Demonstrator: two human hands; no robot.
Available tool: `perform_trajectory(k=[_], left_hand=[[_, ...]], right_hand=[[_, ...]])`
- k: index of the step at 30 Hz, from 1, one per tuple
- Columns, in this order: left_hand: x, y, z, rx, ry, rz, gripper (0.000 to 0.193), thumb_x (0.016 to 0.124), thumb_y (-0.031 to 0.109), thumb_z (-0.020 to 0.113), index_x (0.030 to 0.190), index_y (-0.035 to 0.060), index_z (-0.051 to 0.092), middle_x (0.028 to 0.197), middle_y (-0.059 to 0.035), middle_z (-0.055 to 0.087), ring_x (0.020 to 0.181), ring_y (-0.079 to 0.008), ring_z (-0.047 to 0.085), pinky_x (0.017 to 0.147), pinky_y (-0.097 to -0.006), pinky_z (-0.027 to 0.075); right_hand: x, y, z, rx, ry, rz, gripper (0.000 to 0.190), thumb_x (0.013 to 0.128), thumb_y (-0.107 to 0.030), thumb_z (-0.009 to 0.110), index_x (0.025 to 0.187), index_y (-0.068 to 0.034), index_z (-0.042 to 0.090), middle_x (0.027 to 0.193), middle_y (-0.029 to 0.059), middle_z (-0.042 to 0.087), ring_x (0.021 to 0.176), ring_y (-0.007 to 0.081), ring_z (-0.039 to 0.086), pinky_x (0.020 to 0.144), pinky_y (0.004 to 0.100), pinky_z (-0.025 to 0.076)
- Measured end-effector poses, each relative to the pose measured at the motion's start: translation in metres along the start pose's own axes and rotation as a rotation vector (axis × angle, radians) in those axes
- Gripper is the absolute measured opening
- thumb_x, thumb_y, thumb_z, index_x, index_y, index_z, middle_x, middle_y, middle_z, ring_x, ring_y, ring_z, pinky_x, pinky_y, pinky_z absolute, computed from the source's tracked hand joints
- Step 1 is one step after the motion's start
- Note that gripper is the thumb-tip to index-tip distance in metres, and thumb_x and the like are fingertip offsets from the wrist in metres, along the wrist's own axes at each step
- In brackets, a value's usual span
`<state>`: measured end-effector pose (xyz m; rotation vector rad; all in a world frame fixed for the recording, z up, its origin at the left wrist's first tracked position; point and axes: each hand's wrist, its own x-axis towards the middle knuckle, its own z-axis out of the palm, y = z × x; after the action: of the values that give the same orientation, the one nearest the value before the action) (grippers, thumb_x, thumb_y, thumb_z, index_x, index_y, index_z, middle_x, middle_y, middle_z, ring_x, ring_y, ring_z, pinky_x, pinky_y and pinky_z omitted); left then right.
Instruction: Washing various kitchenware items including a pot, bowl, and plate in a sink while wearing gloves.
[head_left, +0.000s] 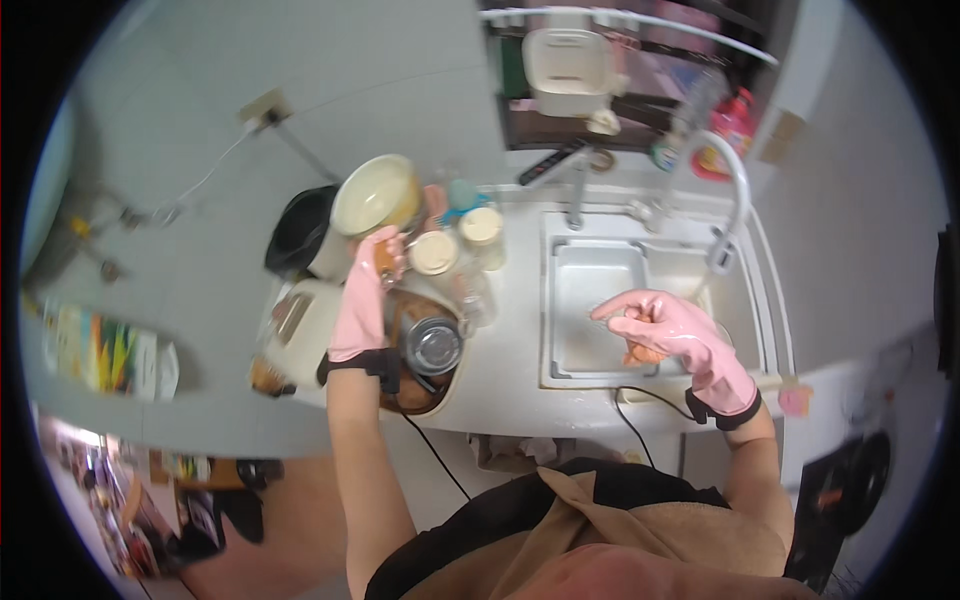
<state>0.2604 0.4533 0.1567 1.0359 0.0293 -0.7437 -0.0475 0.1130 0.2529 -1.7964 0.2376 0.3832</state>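
Observation:
My left hand (369, 289), in a pink rubber glove, is closed around a small orange-brown object (385, 259). A shiny bit shows at its lower end, but I cannot tell what it is. Just behind this hand is a cream bowl (375, 196), and to its right stands a jar with a cream lid (433, 253). Over the double sink (592, 274), my right hand (667, 322), gloved the same way, grips a crumpled-looking orange thing (643, 352); its kind is unclear. The index finger points left across the left basin.
A white gooseneck faucet (739, 176) arches above the right basin. Left of the sink, a tub (456, 390) holds a metal pot (433, 345). A black container (300, 229) stands by the wall. Black cables (435, 446) run from both wrist straps.

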Motion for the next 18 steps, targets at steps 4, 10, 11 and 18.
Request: perform_trajectory(k=[4, 10, 11, 18], left_hand=[[-0.006, -0.022, 0.023, -0.205, -0.098, 0.472, 0.024, 0.09, 0.005, 0.05, 0.113, -0.0007, 0.047, 0.102, -0.0127, 0.052, 0.09, -0.0148, 0.054, 0.071, -0.0223, 0.051], [0.067, -0.012, 0.065, -0.432, -0.012, 0.355, 0.027, 0.093, 0.013, 0.048, 0.115, -0.0026, 0.046, 0.095, -0.0119, 0.056, 0.083, -0.0159, 0.057, 0.065, -0.0256, 0.055], [0.066, -0.012, 0.061, 0.026, -0.162, 0.47, 0.027, 0.094, 0.014, 0.048, 0.114, -0.0031, 0.047, 0.096, -0.0111, 0.056, 0.083, -0.0154, 0.057, 0.066, -0.0259, 0.055], [0.067, -0.019, 0.058, 0.001, -0.051, 0.38, 0.034, 0.091, 0.015, 0.057, 0.117, -0.0053, 0.048, 0.109, -0.0075, 0.057, 0.096, -0.0157, 0.056, 0.087, -0.0274, 0.047]], right_hand=[[-0.053, 0.043, -0.028, 0.193, 0.165, 0.068, 0.032, 0.088, -0.029, 0.06, 0.11, -0.006, 0.063, 0.063, -0.004, 0.046, 0.054, 0.0056, 0.047, 0.061, 0.0238, 0.051], [-0.114, 0.061, -0.067, 0.247, 0.545, -0.014, 0.029, 0.089, -0.025, 0.057, 0.107, -0.004, 0.064, 0.059, -0.0027, 0.049, 0.058, 0.0059, 0.052, 0.052, 0.0216, 0.044], [-0.122, 0.062, -0.073, 0.259, 0.555, 0.002, 0.029, 0.089, -0.025, 0.057, 0.107, -0.004, 0.064, 0.059, -0.0027, 0.049, 0.058, 0.0059, 0.052, 0.052, 0.0216, 0.044], [-0.154, 0.084, -0.105, 0.258, 0.812, 0.082, 0.031, 0.09, -0.026, 0.055, 0.107, -0.001, 0.062, 0.061, -0.0021, 0.048, 0.054, 0.0077, 0.048, 0.058, 0.0218, 0.042]])
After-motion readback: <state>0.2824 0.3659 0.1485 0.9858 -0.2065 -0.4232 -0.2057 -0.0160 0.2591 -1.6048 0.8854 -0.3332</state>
